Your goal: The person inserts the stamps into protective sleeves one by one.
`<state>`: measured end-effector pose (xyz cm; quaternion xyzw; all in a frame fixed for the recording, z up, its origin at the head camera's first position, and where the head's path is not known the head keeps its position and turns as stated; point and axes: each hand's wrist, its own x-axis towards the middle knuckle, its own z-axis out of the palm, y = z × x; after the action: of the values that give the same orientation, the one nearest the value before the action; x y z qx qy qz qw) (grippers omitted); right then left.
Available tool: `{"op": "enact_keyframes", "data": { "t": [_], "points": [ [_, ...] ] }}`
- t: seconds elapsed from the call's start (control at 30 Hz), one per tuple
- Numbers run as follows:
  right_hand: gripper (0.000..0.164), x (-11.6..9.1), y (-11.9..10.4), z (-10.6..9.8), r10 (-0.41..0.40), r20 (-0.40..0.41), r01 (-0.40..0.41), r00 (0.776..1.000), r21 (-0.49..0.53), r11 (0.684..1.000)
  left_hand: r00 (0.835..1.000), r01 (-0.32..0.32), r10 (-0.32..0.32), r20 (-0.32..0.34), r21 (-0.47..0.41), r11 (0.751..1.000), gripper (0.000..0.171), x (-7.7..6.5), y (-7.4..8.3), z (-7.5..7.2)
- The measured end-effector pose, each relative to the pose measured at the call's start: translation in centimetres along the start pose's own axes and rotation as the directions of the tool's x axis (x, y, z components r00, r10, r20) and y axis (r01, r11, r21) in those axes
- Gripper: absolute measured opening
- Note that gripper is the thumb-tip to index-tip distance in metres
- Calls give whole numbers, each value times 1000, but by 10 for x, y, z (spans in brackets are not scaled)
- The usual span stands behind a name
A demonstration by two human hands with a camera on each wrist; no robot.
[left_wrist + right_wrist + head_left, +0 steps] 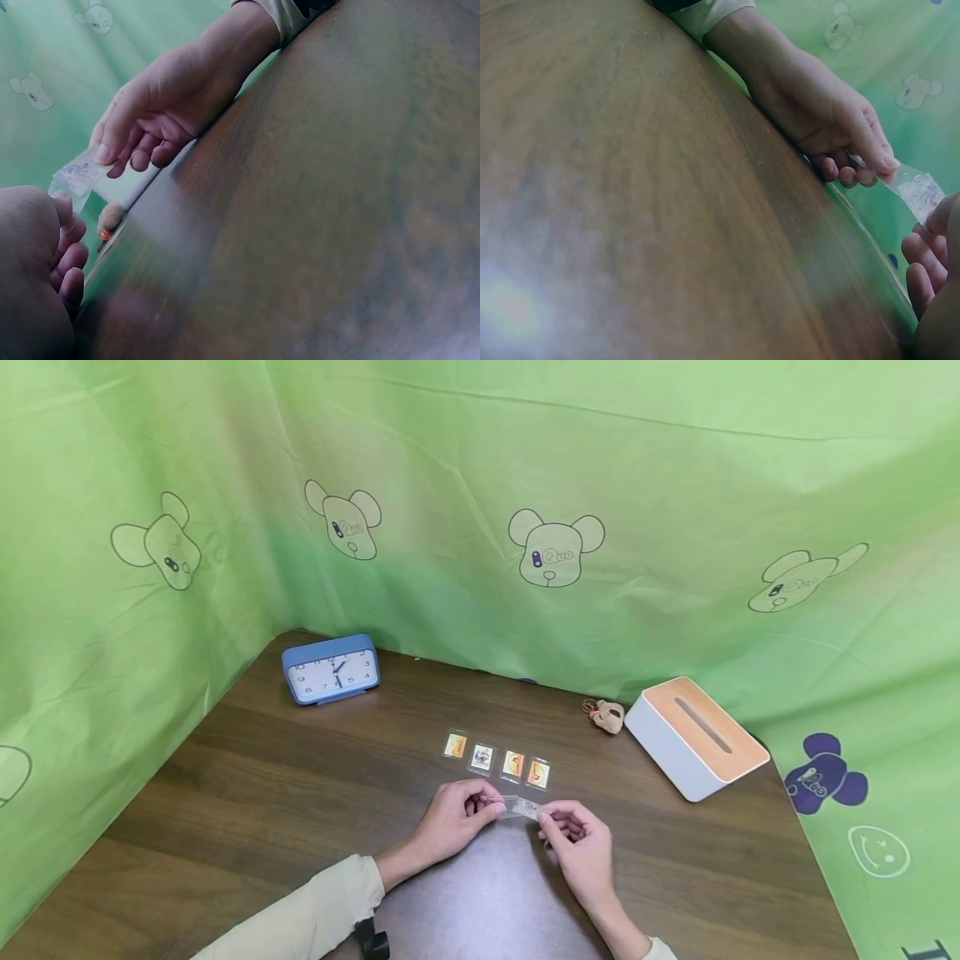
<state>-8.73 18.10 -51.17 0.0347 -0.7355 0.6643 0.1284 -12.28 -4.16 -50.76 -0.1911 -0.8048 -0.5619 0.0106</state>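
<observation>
A small clear plastic sleeve (521, 807) with a whitish printed slip inside is stretched between both hands above the table. My left hand (455, 817) pinches its left end between thumb and fingers. At the other end, my right hand (583, 845) pinches the slip's corner, its other fingers curled beneath. In the right wrist view the sleeve (919, 191) shows a faint dark print on the slip. Just beyond the hands, several small picture stamps in clear sleeves lie in a slanting row, among them an orange one (454, 745) and a bluish one (482, 757).
A blue alarm clock (332, 670) stands at the table's back left. Toward the back right are a small tan animal-shaped trinket (606, 717) and a white tissue box (667, 752) with a wooden lid. Green printed cloth (450, 568) hangs behind the brown table (247, 810).
</observation>
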Motion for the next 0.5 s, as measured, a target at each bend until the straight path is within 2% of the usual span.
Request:
{"op": "enact_keyframes", "data": {
  "t": [0.3,0.5],
  "points": [
    [14,-1,1,1,-33,24,35,999,-73,997,999,-40,40,5,40,998,6,-1,-3,0],
    [21,-4,4,-1,-98,76,106,992,-114,988,998,-54,52,42,39,998,5,-2,-2,1]
  ]
}}
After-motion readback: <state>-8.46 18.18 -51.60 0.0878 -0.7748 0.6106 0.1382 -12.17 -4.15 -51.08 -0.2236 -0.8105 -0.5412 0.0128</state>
